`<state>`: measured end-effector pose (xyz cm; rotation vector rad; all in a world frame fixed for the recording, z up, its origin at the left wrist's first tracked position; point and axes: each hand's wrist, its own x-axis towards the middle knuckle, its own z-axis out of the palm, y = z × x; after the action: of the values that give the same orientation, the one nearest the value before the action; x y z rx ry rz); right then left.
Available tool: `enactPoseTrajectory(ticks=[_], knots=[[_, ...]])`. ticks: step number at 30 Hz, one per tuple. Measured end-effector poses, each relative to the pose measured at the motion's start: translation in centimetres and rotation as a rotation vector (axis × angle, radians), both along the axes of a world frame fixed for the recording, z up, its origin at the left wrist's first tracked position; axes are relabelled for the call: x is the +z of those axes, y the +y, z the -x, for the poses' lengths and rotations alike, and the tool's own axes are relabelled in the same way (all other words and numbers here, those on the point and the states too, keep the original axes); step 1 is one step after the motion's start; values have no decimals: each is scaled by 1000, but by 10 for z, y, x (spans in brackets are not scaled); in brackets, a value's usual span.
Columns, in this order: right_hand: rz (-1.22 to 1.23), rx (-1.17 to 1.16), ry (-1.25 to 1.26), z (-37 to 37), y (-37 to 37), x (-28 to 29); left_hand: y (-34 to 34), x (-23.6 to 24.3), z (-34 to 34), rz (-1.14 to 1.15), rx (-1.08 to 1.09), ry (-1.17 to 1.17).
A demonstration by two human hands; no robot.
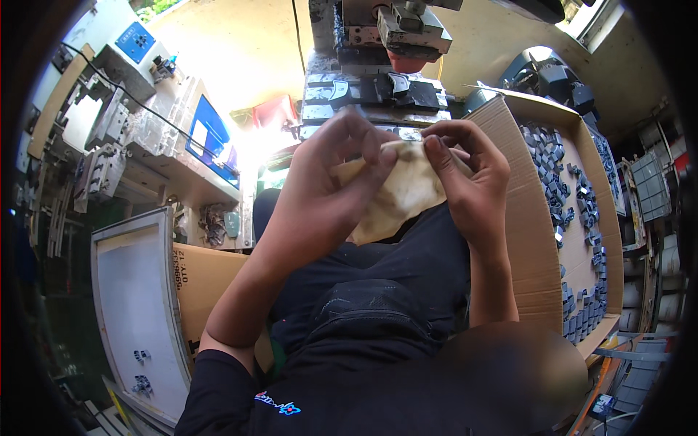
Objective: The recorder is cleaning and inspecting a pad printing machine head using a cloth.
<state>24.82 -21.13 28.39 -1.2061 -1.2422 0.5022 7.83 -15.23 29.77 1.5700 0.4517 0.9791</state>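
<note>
A cream cloth with dark stains (403, 190) hangs above my lap, stretched between my two hands. My left hand (333, 178) pinches its upper left part, fingers curled and thumb pressed inward. At the upper right edge, my right hand (472, 171) grips it between thumb and bent fingers. Just beyond the hands stands a printing machine with a red pad (406, 62) under its head. Two small pale grey pieces, one on the left (337, 91) and one on the right (398, 83), sit on dark holders on the machine's bed (327, 113).
An open cardboard box (512, 211) with many small grey curved parts (552, 178) stands close on my right. To the left are a framed screen (138, 291), another cardboard box (207, 287) and a workbench machine with a blue panel (211, 138).
</note>
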Motion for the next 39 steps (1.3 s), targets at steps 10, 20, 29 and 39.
enactPoseTrajectory(ticks=[10, 20, 29, 39], knots=[[-224, -120, -20, -8, 24, 14, 31, 20, -4, -96, -18, 577], [107, 102, -201, -22, 17, 8, 32, 17, 2, -54, -75, 266], [175, 277, 253, -23, 18, 18, 36, 14, -12, 187, -4, -40], [261, 8, -23, -57, 80, 2, 111, 18, -28, -347, 295, 653]])
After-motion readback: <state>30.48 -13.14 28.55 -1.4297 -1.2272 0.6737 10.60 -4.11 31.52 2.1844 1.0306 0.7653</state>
